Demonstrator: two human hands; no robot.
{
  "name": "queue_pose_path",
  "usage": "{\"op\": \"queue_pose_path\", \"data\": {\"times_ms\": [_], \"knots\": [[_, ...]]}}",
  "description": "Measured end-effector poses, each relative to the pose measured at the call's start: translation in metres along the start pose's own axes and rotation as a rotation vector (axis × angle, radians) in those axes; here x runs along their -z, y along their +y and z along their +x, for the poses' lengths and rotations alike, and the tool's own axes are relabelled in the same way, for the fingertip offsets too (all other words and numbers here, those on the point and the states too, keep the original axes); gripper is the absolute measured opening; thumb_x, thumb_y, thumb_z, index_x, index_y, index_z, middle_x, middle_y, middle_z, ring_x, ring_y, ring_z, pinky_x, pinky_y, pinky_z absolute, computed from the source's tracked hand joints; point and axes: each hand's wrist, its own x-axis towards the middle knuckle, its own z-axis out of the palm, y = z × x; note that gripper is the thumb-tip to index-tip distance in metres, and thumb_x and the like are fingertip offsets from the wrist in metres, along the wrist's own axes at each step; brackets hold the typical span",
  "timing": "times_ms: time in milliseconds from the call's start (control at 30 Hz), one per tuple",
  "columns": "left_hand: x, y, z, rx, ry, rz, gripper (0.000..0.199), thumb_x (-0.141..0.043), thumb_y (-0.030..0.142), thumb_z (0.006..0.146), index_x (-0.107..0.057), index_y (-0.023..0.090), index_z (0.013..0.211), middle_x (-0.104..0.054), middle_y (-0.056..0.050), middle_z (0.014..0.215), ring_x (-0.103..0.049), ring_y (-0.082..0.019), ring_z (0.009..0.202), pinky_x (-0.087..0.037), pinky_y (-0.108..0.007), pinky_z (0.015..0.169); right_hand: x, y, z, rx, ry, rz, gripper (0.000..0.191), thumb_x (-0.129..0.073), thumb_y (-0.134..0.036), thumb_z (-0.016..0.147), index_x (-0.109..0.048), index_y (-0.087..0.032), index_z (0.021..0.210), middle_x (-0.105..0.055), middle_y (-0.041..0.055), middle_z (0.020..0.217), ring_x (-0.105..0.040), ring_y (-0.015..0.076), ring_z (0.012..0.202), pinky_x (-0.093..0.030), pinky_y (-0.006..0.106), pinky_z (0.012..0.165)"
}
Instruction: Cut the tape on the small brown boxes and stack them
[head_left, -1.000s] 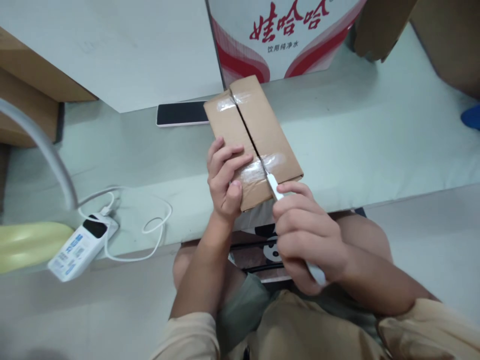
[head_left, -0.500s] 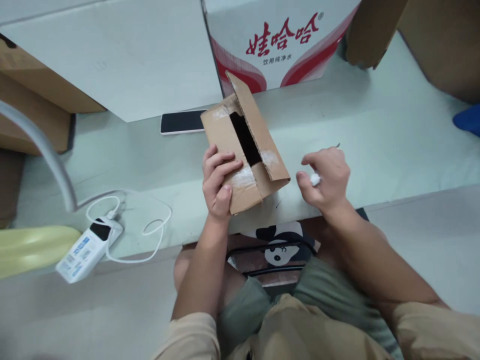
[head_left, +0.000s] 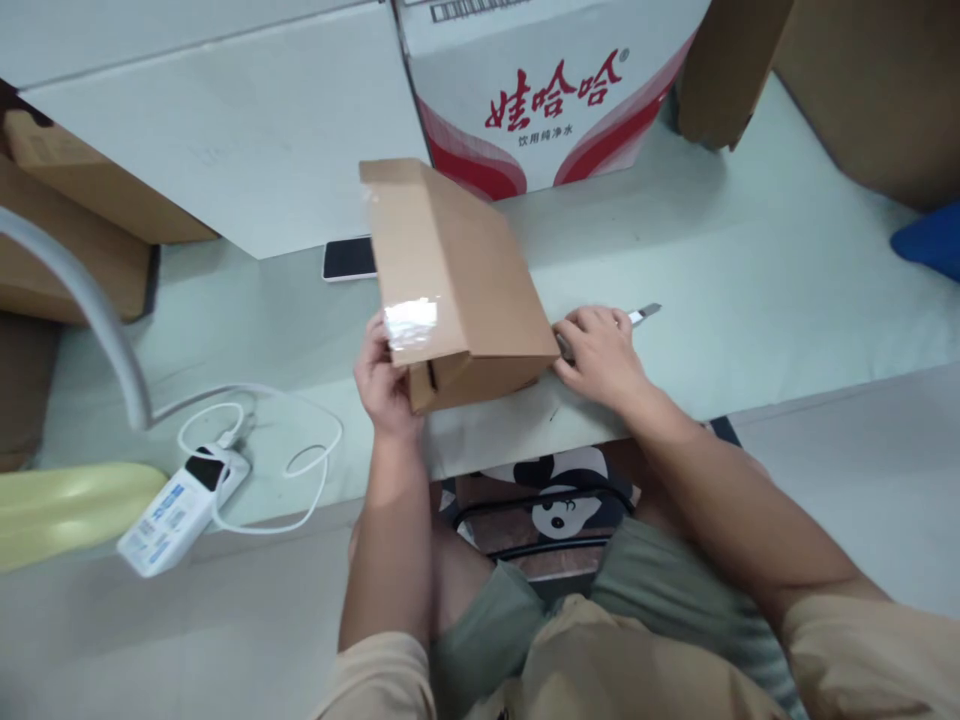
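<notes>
A small brown cardboard box is tilted over the table, one taped flap facing up and toward the left. My left hand grips its left side, the fingers partly hidden behind the flap. At the box's right lower corner is my right hand, closed around a utility knife. The knife's blade sticks out to the right, away from the box. The fingertips of that hand are at the box's edge; whether they press on it I cannot tell.
A phone lies behind the box, before a large white carton. Beside it stands a white and red carton. At left are a white power bank with a cable, a yellow object and a grey curved tube.
The box has been turned, so its slit opening no longer faces up and its right side shows. My right hand has moved left to the box, and the knife's blade now shows.
</notes>
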Motion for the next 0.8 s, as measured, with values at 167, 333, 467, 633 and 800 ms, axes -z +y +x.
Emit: {"op": "queue_pose_path", "data": {"times_ms": [167, 333, 467, 633, 800], "knots": [[0.012, -0.009, 0.0, 0.284, 0.034, -0.187, 0.057, -0.055, 0.079, 0.074, -0.063, 0.024, 0.085, -0.065, -0.004, 0.078, -0.07, -0.025, 0.093, -0.058, -0.034, 0.077, -0.001, 0.007, 0.003, 0.034, 0.041, 0.424, 0.032, -0.046, -0.035, 0.086, -0.065, -0.017, 0.105, -0.07, 0.016, 0.111, -0.06, 0.0331, 0.11, -0.045, 0.052, 0.099], [0.015, -0.01, -0.004, 0.253, -0.172, -0.185, 0.068, -0.068, 0.085, 0.062, -0.069, 0.026, 0.096, -0.07, -0.006, 0.086, -0.072, -0.027, 0.089, -0.061, -0.038, 0.075, -0.008, 0.012, 0.003, 0.093, 0.171, 0.833, 0.059, -0.06, -0.058, 0.082, -0.056, -0.02, 0.127, -0.064, 0.0166, 0.136, -0.06, 0.0334, 0.126, -0.048, 0.052, 0.105], [0.011, -0.019, -0.006, 0.156, -0.243, -0.078, 0.073, -0.084, 0.073, 0.056, -0.067, 0.027, 0.11, -0.072, -0.01, 0.109, -0.072, -0.029, 0.104, -0.059, -0.041, 0.09, -0.012, 0.01, -0.001, -0.066, 0.239, 0.908, 0.058, -0.071, -0.062, 0.072, -0.059, -0.019, 0.111, -0.069, 0.0152, 0.116, -0.065, 0.0323, 0.112, -0.052, 0.052, 0.097], [0.006, -0.02, 0.001, 0.078, -0.099, 0.036, 0.085, -0.089, 0.068, 0.052, -0.061, 0.022, 0.117, -0.068, -0.01, 0.116, -0.068, -0.027, 0.114, -0.053, -0.039, 0.101, -0.005, 0.006, -0.002, -0.247, 0.403, 0.907, 0.058, -0.077, -0.064, 0.065, -0.051, -0.023, 0.099, -0.06, 0.0016, 0.086, -0.056, 0.0177, 0.075, -0.047, 0.033, 0.064], [0.002, -0.006, 0.001, 0.102, -0.047, 0.079, 0.07, -0.093, 0.058, 0.05, -0.062, 0.02, 0.099, -0.069, -0.004, 0.091, -0.068, -0.019, 0.084, -0.055, -0.03, 0.077, 0.006, 0.006, 0.002, -0.231, 0.434, 0.956, 0.06, -0.046, -0.082, 0.084, -0.044, -0.023, 0.075, -0.044, -0.0014, 0.069, -0.042, 0.0125, 0.064, -0.038, 0.029, 0.058]]}}
